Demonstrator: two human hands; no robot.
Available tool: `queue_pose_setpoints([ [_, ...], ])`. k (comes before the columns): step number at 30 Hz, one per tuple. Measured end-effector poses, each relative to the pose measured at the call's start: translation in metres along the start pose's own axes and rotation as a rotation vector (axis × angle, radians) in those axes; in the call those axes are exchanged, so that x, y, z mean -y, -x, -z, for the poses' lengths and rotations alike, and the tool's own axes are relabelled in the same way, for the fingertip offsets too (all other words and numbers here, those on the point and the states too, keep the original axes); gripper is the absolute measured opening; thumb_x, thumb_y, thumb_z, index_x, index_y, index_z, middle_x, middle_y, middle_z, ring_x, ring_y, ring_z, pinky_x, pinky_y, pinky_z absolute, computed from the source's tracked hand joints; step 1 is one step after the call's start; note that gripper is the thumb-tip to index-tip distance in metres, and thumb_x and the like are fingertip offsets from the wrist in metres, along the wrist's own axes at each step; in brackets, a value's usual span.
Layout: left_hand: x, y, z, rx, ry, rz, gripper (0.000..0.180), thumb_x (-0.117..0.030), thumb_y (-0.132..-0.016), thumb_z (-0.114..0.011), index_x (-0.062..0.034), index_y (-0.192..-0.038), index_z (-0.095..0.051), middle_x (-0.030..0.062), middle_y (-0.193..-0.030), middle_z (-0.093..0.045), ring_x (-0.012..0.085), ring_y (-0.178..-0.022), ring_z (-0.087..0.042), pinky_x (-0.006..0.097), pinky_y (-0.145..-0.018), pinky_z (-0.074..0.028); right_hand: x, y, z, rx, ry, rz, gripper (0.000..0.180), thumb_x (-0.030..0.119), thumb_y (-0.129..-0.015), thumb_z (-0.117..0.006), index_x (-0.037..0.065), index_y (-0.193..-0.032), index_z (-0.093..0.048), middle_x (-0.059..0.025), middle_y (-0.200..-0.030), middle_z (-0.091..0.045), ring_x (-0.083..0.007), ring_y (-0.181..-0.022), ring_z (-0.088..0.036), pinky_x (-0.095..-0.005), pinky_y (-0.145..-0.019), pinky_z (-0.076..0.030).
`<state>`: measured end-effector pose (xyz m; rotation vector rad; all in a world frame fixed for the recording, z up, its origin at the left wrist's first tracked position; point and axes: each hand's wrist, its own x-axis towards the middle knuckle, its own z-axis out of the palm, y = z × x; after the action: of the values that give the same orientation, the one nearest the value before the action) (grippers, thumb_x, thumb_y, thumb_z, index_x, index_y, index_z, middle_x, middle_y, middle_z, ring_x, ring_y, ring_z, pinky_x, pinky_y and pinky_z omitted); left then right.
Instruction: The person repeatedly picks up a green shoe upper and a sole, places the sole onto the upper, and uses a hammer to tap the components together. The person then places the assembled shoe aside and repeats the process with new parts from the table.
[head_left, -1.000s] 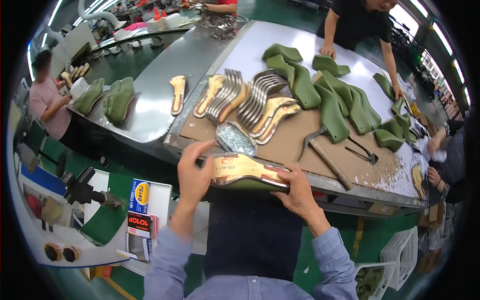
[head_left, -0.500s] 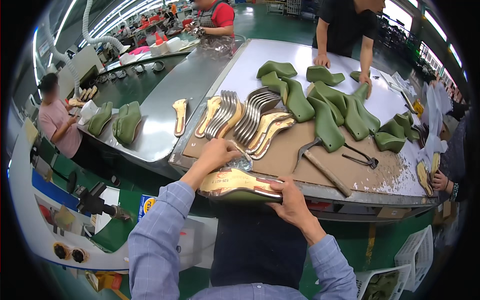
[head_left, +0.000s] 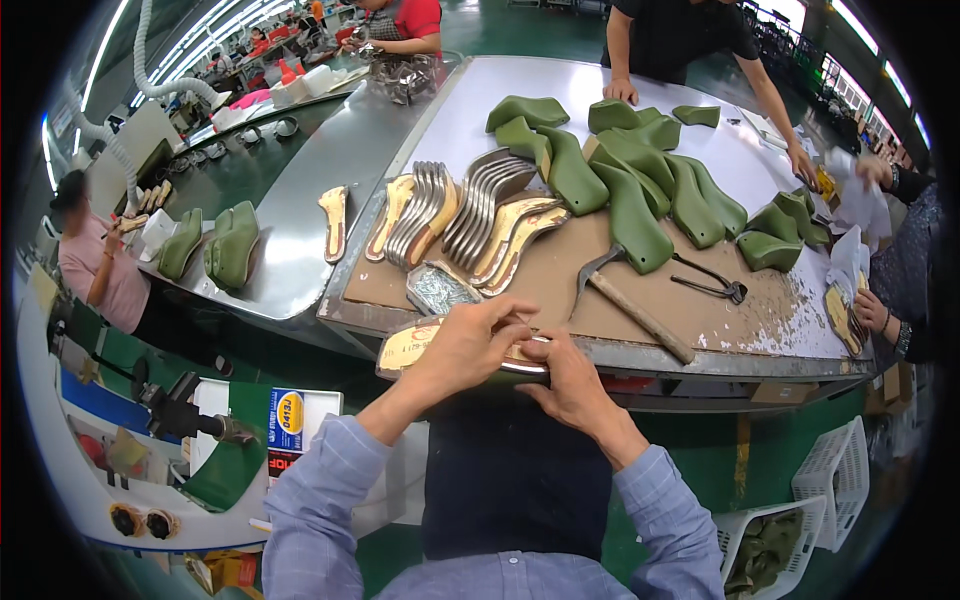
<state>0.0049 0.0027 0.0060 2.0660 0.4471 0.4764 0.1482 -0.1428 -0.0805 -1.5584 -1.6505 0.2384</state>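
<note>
Hammer (head_left: 630,305), pincers (head_left: 712,283) — green shoe lasts (head_left: 630,205) behind.

Bright, even overhead strip lighting glares off the steel table (head_left: 300,215); fisheye edges bend, corners black, perhaps slightly soft.

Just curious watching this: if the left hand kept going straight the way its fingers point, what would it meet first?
The left hand points right along the insole it holds, so it would meet the right hand first; their fingers look almost touching, though depth is unclear.
</note>
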Motion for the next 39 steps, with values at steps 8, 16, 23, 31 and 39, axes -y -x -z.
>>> queue_pose_setpoints([
  [8, 0.010, 0.000, -0.010, 0.057, -0.316, -0.054, 0.010, -0.016, -0.090, -0.073, -0.0068, -0.094, -0.073, 0.0078, -0.097, -0.075, 0.0263, -0.097, -0.071, 0.036, -0.082, -0.055, -0.066, 0.019, 0.083, -0.081, 0.861, -0.282, 0.051, 0.019, -0.091, -0.066, 0.015, -0.141, -0.053, -0.0167, -0.123, -0.062, -0.0408, -0.106, -0.061, -0.0501, -0.090, -0.049],
  [16, 0.006, -0.005, -0.011, 0.079, -0.415, 0.107, 0.016, -0.026, -0.088, -0.074, -0.0115, -0.094, -0.078, 0.0042, -0.097, -0.076, 0.0262, -0.096, -0.069, 0.038, -0.085, -0.053, -0.031, 0.022, 0.102, -0.213, 0.206, -0.440, 0.044, 0.008, -0.106, -0.043, 0.014, -0.149, -0.044, -0.0158, -0.081, -0.064, -0.0300, -0.072, -0.064, -0.0446, -0.064, -0.050],
  [23, 0.006, -0.006, -0.016, 0.113, -0.452, 0.067, 0.018, -0.027, -0.086, -0.076, -0.0112, -0.093, -0.079, 0.0048, -0.095, -0.077, 0.0269, -0.089, -0.070, 0.038, -0.080, -0.054, 0.066, 0.058, 0.120, -0.185, -0.194, -0.585, 0.045, 0.005, -0.105, -0.050, 0.012, -0.149, -0.046, -0.0055, -0.079, -0.056, -0.0090, -0.063, -0.049, -0.0272, -0.060, -0.046],
  [31, -0.006, -0.003, -0.014, 0.076, -0.531, 0.099, 0.027, -0.033, -0.083, -0.080, -0.0065, -0.085, -0.076, 0.0096, -0.084, -0.075, 0.0303, -0.083, -0.070, 0.042, -0.074, -0.054, 0.094, 0.044, 0.114, -0.146, -0.033, -0.266, 0.042, 0.000, -0.101, -0.057, 0.005, -0.142, -0.054, -0.0212, -0.122, -0.070, -0.0329, -0.108, -0.071, -0.0356, -0.088, -0.054],
  [39, 0.004, 0.002, 0.008, 0.214, -0.687, -0.132, 0.055, -0.045, -0.080, -0.080, -0.0103, -0.120, -0.066, 0.0165, -0.112, -0.071, 0.0402, -0.118, -0.060, 0.044, -0.097, -0.048, 0.096, 0.058, 0.118, -0.272, -0.633, -0.740, 0.049, 0.015, -0.109, -0.047, 0.013, -0.155, -0.031, -0.0024, -0.075, -0.052, -0.0055, -0.054, -0.044, -0.0218, -0.048, -0.040],
])
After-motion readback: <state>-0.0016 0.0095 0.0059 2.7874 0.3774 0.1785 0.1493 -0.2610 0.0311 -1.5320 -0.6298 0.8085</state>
